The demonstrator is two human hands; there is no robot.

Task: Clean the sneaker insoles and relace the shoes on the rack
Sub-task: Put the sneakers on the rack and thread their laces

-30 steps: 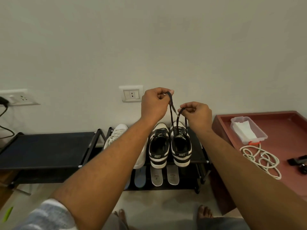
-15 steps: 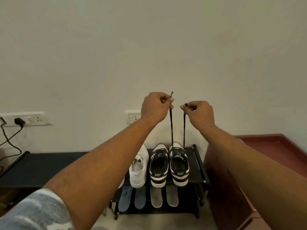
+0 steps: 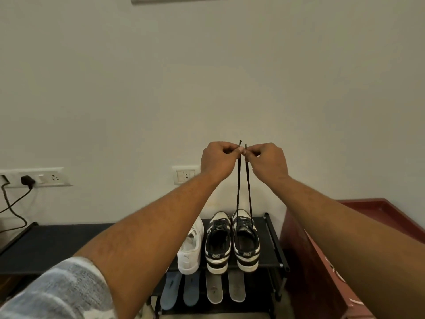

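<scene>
Two black-and-white sneakers stand heels toward me on the top shelf of a black shoe rack (image 3: 273, 254). From the right sneaker (image 3: 245, 245) a black lace (image 3: 242, 187) runs up in two taut strands. My left hand (image 3: 218, 160) pinches one lace end and my right hand (image 3: 268, 161) pinches the other, both held high and close together in front of the wall. The left sneaker (image 3: 217, 245) is laced. A white sneaker (image 3: 192, 247) stands beside it. Several insoles lie on the lower shelf, two blue (image 3: 179, 291) and two grey (image 3: 226, 288).
A dark red cabinet (image 3: 305, 261) stands right of the rack. A long black bench (image 3: 53, 245) stretches to the left. On the wall are a small switch plate (image 3: 185, 175) and a socket strip (image 3: 46, 177) with a black plug and cable.
Both hands have risen with the lace ends and come together, drawing the two strands straight and taut. My view has tilted up, so the rack sits lower in frame.
</scene>
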